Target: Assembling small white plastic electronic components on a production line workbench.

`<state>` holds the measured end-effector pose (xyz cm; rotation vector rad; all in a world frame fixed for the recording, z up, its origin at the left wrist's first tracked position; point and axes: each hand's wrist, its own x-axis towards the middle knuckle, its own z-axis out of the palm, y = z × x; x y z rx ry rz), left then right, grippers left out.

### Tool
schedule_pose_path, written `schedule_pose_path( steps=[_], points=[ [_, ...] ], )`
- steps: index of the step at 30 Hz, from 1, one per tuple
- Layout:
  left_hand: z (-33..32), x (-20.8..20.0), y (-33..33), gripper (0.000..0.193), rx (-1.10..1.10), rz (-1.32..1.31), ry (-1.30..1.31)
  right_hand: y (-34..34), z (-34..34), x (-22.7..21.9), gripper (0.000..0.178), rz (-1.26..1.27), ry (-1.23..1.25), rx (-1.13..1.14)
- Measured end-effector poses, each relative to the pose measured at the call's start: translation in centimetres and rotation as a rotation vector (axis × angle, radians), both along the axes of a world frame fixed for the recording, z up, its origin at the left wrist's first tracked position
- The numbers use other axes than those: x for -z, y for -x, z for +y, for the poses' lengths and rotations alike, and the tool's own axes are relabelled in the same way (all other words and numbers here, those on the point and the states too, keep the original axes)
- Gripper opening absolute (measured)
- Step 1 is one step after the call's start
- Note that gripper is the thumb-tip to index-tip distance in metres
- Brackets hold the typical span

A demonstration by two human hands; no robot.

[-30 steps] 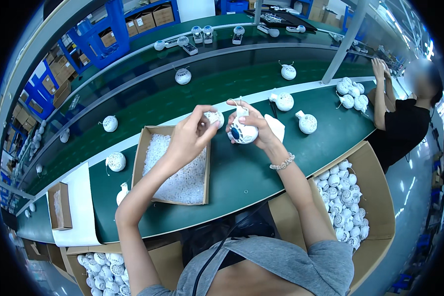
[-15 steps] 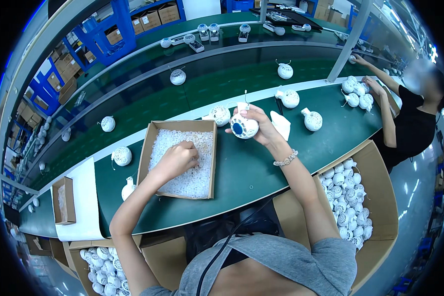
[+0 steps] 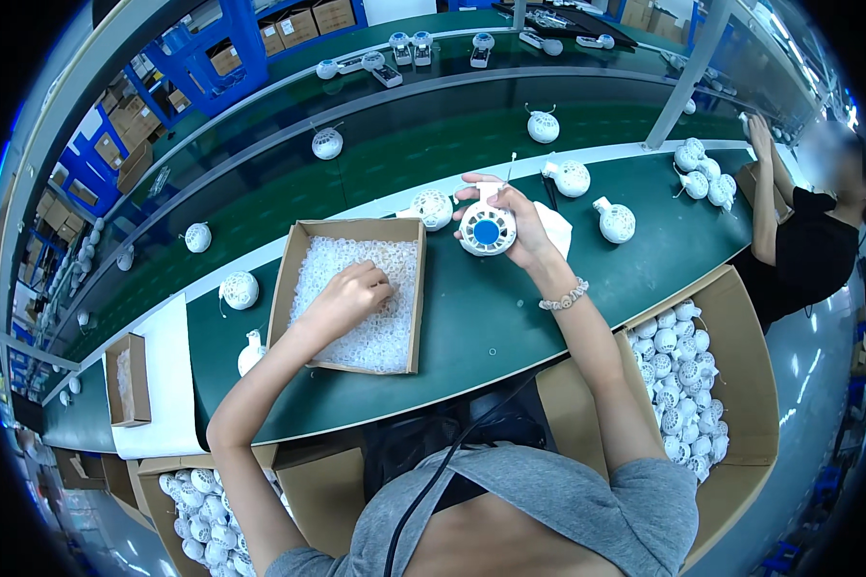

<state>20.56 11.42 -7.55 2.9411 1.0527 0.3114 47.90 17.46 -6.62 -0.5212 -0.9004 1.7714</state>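
The head view leaves the fingertips of the left hand hidden: they point down into the clear bits filling a shallow box. Those fingers are bunched narrowly, and whether they pinch anything cannot be told. The right hand covers one side of the ball, whose back is also out of sight. The left forearm crosses the near carton, hiding some of its contents, and the lower edge cuts that carton off.

The ball is held above the surface, right of the shallow box, with the right fingers closed around its side and neck. It is white and round; a blue disc sits in the middle of its visible face, ringed by openings. A pale, squarish neck rises on top, with a thin wire near it.

A second ball lies just left of the right hand. A white sheet is partly blocked by the right wrist. A tiny ring lies toward the near edge. The right carton holds a heap of similar balls. A post stands before the far belt. What the co-worker handles is too small to tell.
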Motion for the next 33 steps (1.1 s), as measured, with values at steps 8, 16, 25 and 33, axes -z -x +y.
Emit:
schedule_pose_path(
  steps=[8, 16, 25, 33],
  points=[
    [1.3, -3.8, -3.4, 0.011, -0.235, -0.537, 0.273, -0.6, 0.7, 0.6, 0.053, 0.106, -0.025, 0.036],
    [3.7, -2.7, -8.7, 0.014, -0.396, -1.190, 0.717, -0.2, 0.5, 1.5, 0.052, 0.123, -0.111, -0.054],
    [3.9, -1.8, -9.4, 0.017, -0.365, -1.610, 0.936, 0.3, 0.3, 1.5, 0.053, 0.002, -0.167, -0.095],
    [4.0, -1.6, -9.0, 0.019, -0.472, -1.514, 0.838, 0.0, 0.7, 2.4, 0.055, -0.122, -0.237, -0.126]
  ],
)
